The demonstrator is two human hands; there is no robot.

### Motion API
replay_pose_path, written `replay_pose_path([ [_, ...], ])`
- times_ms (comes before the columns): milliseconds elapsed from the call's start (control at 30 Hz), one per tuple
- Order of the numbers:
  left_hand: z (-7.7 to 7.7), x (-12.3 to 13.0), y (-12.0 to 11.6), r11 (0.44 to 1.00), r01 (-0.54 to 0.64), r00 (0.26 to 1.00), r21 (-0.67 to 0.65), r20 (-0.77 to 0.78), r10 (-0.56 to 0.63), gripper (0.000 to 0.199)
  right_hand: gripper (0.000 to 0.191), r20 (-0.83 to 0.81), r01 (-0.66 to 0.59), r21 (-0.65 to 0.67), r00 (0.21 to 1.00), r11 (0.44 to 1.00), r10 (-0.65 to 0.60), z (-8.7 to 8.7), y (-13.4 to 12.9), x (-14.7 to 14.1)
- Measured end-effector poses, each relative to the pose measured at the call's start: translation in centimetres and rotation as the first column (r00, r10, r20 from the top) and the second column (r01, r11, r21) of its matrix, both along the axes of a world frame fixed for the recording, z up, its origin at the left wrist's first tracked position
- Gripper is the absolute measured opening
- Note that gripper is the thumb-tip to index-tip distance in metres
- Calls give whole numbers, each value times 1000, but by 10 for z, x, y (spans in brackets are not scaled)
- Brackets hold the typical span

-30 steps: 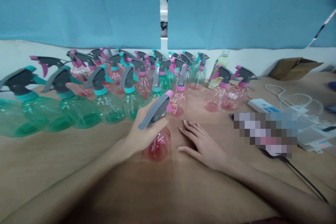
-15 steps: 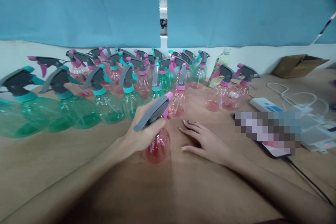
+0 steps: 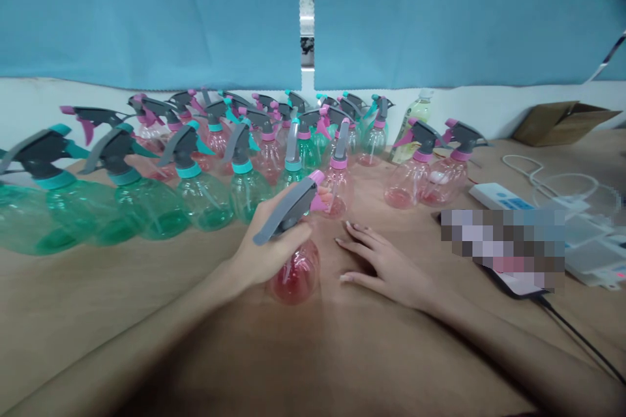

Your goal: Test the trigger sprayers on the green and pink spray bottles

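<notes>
My left hand (image 3: 271,241) is wrapped round the neck of a pink spray bottle (image 3: 295,277), whose grey head with a pink nozzle points away from me. Its fingers reach the pink trigger at the front; the bottle's neck is hidden by the hand. To the right of it, my right hand (image 3: 386,264) lies on the brown tabletop (image 3: 313,365), fingers spread and holding nothing. Just beyond the held bottle stands another pink spray bottle (image 3: 337,186), and beside that a green spray bottle (image 3: 293,172).
Green spray bottles (image 3: 151,208) line up at the left, with several more pink and green ones behind. Two pink bottles (image 3: 408,179) stand right of centre near a labelled drink bottle (image 3: 415,120). A phone (image 3: 523,283) with a cable, a white device (image 3: 499,199) and a brown box (image 3: 552,124) are at right.
The fingers of my left hand at the trigger have straightened a little forward. The whole view has shifted slightly; my right hand stays on the table.
</notes>
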State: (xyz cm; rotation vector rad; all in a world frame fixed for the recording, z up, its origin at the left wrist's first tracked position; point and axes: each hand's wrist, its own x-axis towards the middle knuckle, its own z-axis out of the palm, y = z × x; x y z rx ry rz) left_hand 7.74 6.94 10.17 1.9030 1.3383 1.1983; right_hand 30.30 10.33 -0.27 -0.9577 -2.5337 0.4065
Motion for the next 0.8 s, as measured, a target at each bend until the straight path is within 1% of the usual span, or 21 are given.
replay_pose_path([
  [167,-1,2,-1,1000,14,998,-25,56,-12,12,62,-16,-6,5,1000,1000,6,-1,0,0],
  [367,-3,2,0,999,32,998,-22,47,-31,17,63,-11,-1,9,1000,1000,1,-4,0,0],
  [500,-4,1,1,1000,31,999,1,26,-31,12,63,-2,0,13,1000,1000,0,-3,0,-1],
  [800,-4,-1,1,1000,19,1000,16,14,-20,7,64,33,9,12,999,1000,-9,-3,0,-1],
])
